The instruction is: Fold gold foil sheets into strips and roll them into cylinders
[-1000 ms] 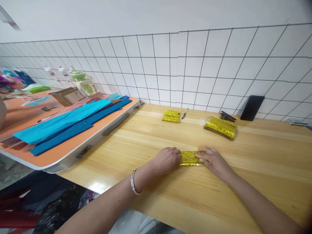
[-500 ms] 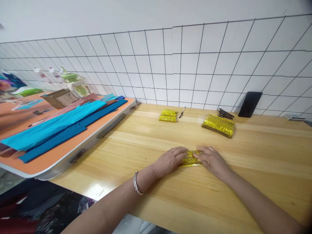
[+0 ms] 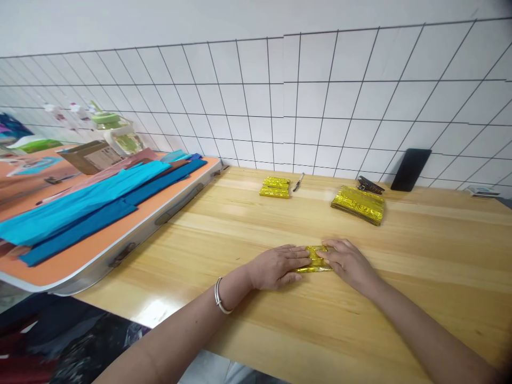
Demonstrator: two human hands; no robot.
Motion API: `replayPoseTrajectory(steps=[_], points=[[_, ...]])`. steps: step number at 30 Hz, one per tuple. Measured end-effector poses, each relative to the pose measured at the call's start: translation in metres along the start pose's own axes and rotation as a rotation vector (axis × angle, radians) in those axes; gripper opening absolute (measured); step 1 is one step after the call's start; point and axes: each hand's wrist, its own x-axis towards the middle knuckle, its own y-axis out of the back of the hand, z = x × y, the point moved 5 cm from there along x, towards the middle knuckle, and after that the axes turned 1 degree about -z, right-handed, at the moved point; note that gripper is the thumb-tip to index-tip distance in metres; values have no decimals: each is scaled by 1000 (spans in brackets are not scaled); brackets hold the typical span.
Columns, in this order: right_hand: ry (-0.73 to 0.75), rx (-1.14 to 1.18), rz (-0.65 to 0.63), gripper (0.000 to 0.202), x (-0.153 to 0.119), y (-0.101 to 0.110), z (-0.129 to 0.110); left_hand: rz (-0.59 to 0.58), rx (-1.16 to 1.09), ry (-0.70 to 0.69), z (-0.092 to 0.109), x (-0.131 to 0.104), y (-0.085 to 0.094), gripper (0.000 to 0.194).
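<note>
A gold foil piece (image 3: 315, 262) is held down near the front of the wooden table (image 3: 240, 224), between the two hands. Its left part is covered by the left hand (image 3: 276, 268), which is laid flat with the fingers stretched out and kept close together. Its right end is covered by the thumb and fingers of the right hand (image 3: 346, 260); whether the foil is pinched in that grip cannot be told.

Lengthwise bands are shown across the foil, so some folding or pleating is judged to be done already. The piece has not been let go, and its shaping is judged to be unfinished. Farther back, similar bands are seen on a small gold bundle (image 3: 274, 188), which seems to be formed already, beside a pen (image 3: 298, 182). To the right, a thicker gold stack (image 3: 357, 205) is left untouched by either hand, near a black clip (image 3: 370, 185); whether its layers are finished or waiting cannot be told.
</note>
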Motion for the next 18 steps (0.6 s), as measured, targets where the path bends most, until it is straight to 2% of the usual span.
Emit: replayPoseTrajectory(steps=[4, 7, 14, 18], points=[[8, 20, 6, 33, 0, 0, 0, -87, 77, 2, 2, -3, -3, 72], [12, 46, 28, 31, -1, 0, 2, -131, 109, 5, 2, -4, -6, 81], [34, 100, 48, 31, 0, 7, 5, -144, 162, -12, 4, -3, -8, 76], [33, 45, 86, 32, 3, 21, -18, -149, 174, -2, 5, -5, -7, 75]])
